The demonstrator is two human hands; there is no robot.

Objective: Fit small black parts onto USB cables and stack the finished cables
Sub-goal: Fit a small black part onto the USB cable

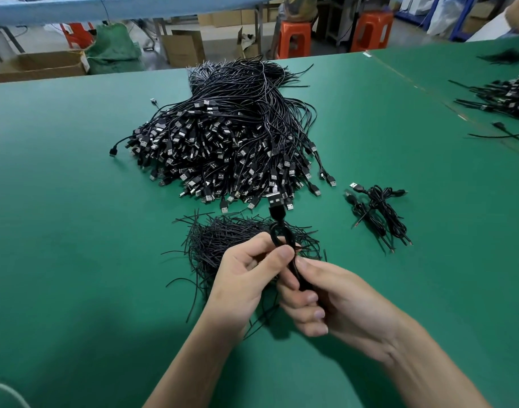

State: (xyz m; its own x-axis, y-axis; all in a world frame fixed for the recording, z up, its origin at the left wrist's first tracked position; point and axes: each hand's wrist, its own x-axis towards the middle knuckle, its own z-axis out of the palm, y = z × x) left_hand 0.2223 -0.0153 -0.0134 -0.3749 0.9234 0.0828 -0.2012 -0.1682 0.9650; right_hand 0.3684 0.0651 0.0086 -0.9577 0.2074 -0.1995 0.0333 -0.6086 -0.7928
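Across the green table point(75, 201) that fills most of our view, we see a very large heap of black USB cables point(228, 136) in the middle, with its plugs spread toward us. Just before it, nearer to us, lies a smaller pile of thin black strips point(222, 240), partly hidden behind our hands. Our left hand point(246, 278) has its fingers curled, and its thumb and forefinger pinch the loop of one folded cable point(277, 231). Our right hand point(340, 301) touches the left one, and its fingers are curled round the lower part of the same cable. To the right of the strips, apart from both piles, a few bundled cables point(376, 219) lie together on the table. The USB plug point(275, 201) of the held cable stands up above our fingers, in front of the near edge of the heap. Whether a strip is on it, we cannot tell.
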